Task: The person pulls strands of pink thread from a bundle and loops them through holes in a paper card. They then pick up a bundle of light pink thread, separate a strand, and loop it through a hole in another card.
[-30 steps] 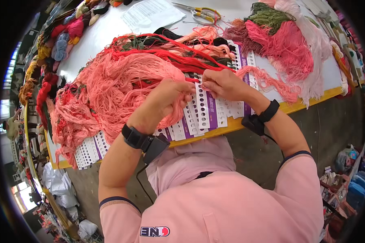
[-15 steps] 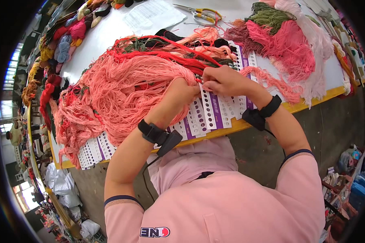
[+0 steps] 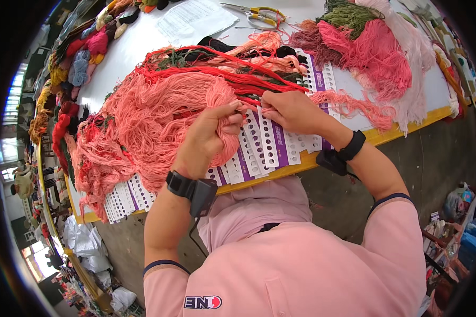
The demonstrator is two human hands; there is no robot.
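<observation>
A big loose heap of salmon-pink thread covers the left half of the table's front. At its right edge my left hand is closed, its thumb and fingers pinching strands of the pink thread. My right hand is closed too, fingertips pressed together at the top of a white and purple punched thread card; what they pinch is hidden. A short gap lies between the two hands. Red thread runs behind them. Other punched cards lie along the table's front edge, partly under the thread.
Scissors with yellow handles and a printed paper sheet lie toward the back. Pink and green thread hanks are piled at the right. Many coloured skeins line the left side. The table has a yellow edge.
My left hand has moved left, away from my right hand, and turned so its thumb and fingers show. My right hand has stayed nearly in place.
</observation>
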